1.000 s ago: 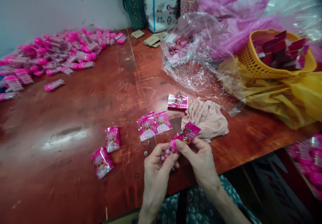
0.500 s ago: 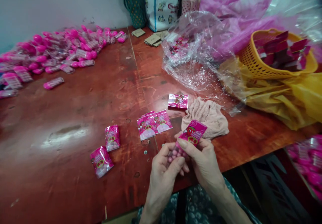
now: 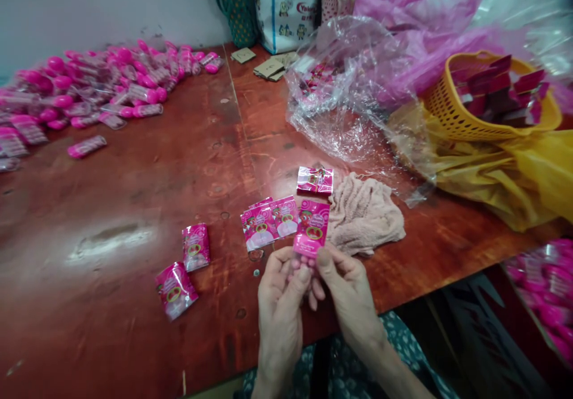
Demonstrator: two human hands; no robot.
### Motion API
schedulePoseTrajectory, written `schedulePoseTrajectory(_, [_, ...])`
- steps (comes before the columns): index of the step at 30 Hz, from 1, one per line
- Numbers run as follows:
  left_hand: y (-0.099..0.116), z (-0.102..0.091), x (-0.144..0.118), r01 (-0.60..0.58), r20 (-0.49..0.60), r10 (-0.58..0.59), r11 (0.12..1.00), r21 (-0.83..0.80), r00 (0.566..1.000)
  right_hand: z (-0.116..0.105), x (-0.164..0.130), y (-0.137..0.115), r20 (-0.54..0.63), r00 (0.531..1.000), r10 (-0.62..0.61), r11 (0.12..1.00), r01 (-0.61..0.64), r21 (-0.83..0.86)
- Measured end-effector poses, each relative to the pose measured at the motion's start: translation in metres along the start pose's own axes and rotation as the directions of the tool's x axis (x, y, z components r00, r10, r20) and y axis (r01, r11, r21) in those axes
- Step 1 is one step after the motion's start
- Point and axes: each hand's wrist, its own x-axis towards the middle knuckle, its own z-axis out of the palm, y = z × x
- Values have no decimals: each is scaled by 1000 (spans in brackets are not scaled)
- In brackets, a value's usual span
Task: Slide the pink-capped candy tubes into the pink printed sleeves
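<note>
Between my two hands is a pink printed packet (image 3: 312,229) with small pink balls showing in its clear lower part. My left hand (image 3: 283,303) pinches the packet's bottom with thumb and fingers. At the packet's lower right edge, the thumb and fingers of my right hand (image 3: 349,291) close on it. Just beyond lie several flat pink packets (image 3: 259,226), overlapping on the table. A stack of pink packets (image 3: 315,180) sits behind them, beside a crumpled beige cloth (image 3: 364,214). Two filled packets (image 3: 196,246) rest to the left.
Pink-capped clear tubes (image 3: 102,88) are heaped at the back left of the wooden table (image 3: 147,202). On the right, a yellow basket (image 3: 478,127) of dark pink packets stands on yellow plastic. A clear plastic bag (image 3: 349,106) lies beside it. More pink items (image 3: 546,285) are below the table edge.
Both hands have moved slightly left with the packet. It has turned from tilting right to nearly upright, its printed face toward me. The view has shifted a little.
</note>
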Motion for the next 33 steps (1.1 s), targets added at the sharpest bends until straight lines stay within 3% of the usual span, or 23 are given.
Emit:
schedulePoseTrajectory(4, [4, 1, 1, -2, 39, 2, 1000, 12, 999, -1, 2, -3, 63, 998, 12, 994, -19, 105])
schedulePoseTrajectory(6, [3, 2, -2, -18, 33, 17, 1000, 18, 999, 2, 2, -1, 19, 1000, 11, 998, -12, 63])
schedulePoseTrajectory(9, [3, 5, -6, -71, -62, 71, 997, -2, 996, 11, -3, 4, -77, 996, -42, 997, 37, -67])
schedulePoseTrajectory(13, [7, 7, -3, -54, -105, 52, 998, -19, 993, 15, -9, 5, -85, 993, -84, 991, 75, -111])
schedulePoseTrajectory(18, [3, 0, 4, 28, 26, -28, 1000, 6, 999, 4, -3, 3, -33, 999, 36, 996, -33, 87])
schedulePoseTrajectory(22, [-4, -2, 2, 84, 80, -94, 990, 116, 992, -2, 4, 0, -75, 992, 100, 991, -93, 100])
schedulePoseTrajectory(29, [-4, 10, -7, 11, -101, 4, 988, 153, 995, 1, 6, -2, -86, 983, 164, 985, -168, -43])
schedulePoseTrajectory(33, [0, 9, -4, -1, -60, 8, 992, 123, 998, 0, 5, 0, -10, 982, 187, 982, -187, 2])
